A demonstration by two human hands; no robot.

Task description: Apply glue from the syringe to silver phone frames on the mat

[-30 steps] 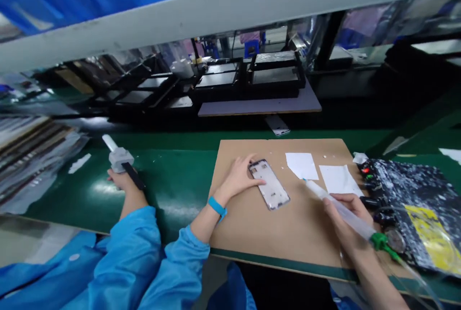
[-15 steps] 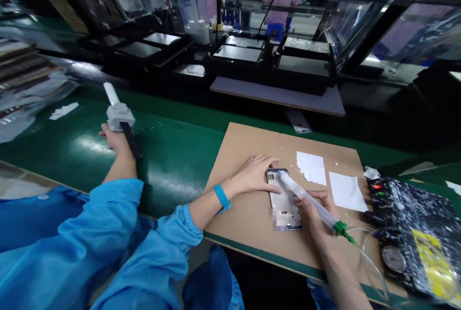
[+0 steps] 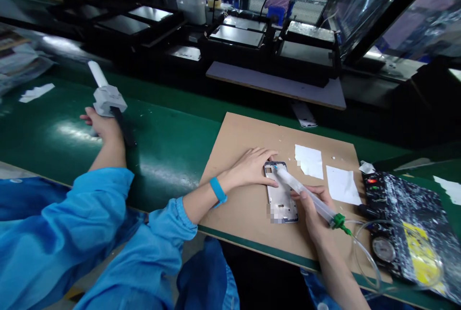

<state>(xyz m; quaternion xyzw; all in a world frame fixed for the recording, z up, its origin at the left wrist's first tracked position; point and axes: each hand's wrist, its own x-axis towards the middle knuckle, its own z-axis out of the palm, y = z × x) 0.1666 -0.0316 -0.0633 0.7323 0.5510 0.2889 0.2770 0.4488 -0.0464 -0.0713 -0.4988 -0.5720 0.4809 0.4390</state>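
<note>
A metal phone frame (image 3: 283,199) lies on a brown cardboard sheet (image 3: 245,137). My left hand (image 3: 250,168), with a blue wristband, rests flat over the frame's top left corner, fingers stretched out and thumb along its edge. My right hand (image 3: 313,209) is closed around a clear syringe (image 3: 306,192), held slanted. The syringe's tip touches the top end of the frame. A green fitting (image 3: 338,223) at its rear leads into a clear tube that loops off to the right.
Two white paper pieces (image 3: 309,161) lie right of the frame. A speckled control box (image 3: 406,214) with lights and a gauge stands at the right. On the green belt (image 3: 169,142) to the left, another person's hand (image 3: 103,127) holds a white dispenser tool (image 3: 106,96). Black trays (image 3: 237,36) line the back.
My right hand brought the syringe from beside the frame onto its top end. My left hand stayed on the frame. The view tilted down and the frame now lies straighter.
</note>
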